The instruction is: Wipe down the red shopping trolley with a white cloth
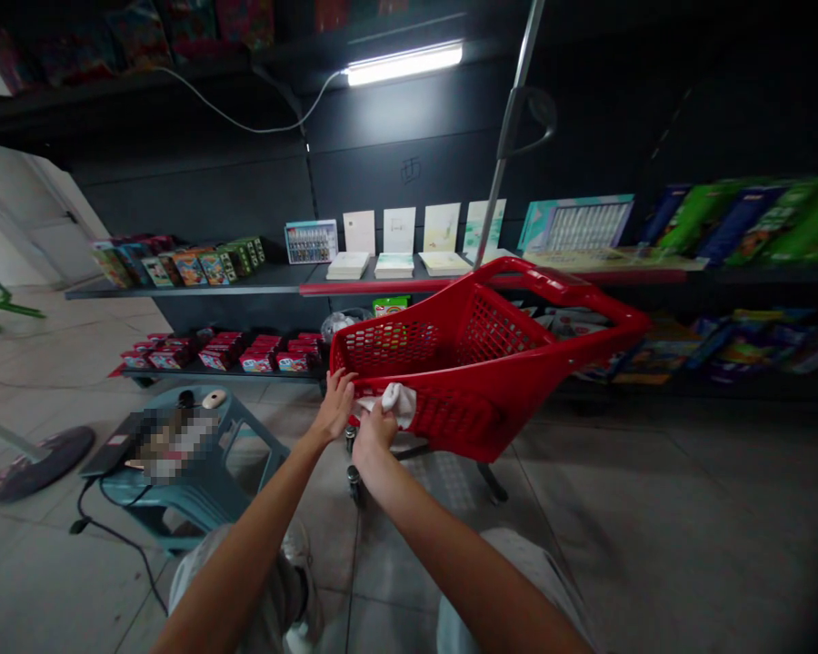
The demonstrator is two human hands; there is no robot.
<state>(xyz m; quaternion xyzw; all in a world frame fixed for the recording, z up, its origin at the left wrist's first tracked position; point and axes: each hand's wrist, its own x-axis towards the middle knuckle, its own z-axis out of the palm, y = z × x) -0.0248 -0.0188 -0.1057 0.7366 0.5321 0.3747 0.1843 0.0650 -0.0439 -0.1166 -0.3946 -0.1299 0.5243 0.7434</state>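
Note:
A red plastic shopping cart point(463, 381) stands before me, its basket walls full of small holes and its handle toward the right. With fingers spread out, my left hand point(337, 404) rests on the front corner of the basket. My right hand point(376, 431) is closed on a white cloth point(399, 402) and presses it against the near side wall. Part of the cloth hangs beside the fingers. The cart's small wheels show below my hands.
At the left, a blue-green plastic stool point(197, 490) carries a laptop-like dark device and other items, partly blurred out. Behind the cart runs a dark shelf point(252, 289) with notebooks, boxes and bags. A round stand base point(44, 463) lies at far left.

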